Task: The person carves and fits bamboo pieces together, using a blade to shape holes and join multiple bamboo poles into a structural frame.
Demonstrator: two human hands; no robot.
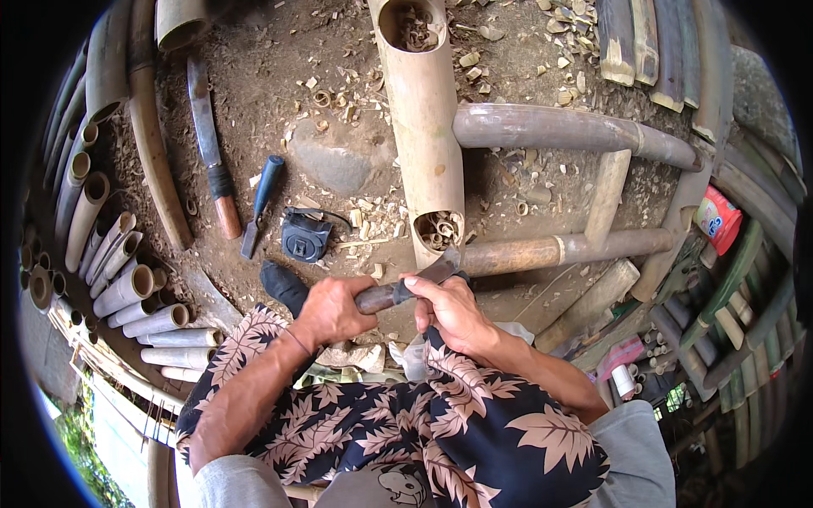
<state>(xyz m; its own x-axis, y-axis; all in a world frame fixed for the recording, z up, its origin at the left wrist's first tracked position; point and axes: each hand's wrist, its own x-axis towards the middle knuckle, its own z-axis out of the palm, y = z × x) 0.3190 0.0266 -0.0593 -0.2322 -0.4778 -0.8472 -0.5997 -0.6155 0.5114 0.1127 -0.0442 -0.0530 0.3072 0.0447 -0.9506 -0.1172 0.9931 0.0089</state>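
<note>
A short knife with a wooden handle [378, 298] and a grey blade [443, 266] is held across my lap. My left hand [330, 310] is closed at the butt end of the handle. My right hand [449, 310] is closed round the handle near the blade, its thumb lying along the dark collar. The blade points up and right, in front of the lower opening of a pale bamboo pole [423, 135]. Curled shavings [440, 229] lie inside that opening, and more fill an upper one. Whether the blade touches the pole I cannot tell.
A machete [206, 127], a blue-handled chisel [264, 199] and a black tape measure [306, 235] lie left on the dirt beside a flat stone [334, 162]. Cut bamboo tubes [127, 289] are stacked far left. A bamboo frame [576, 131] and a red packet [717, 220] are right.
</note>
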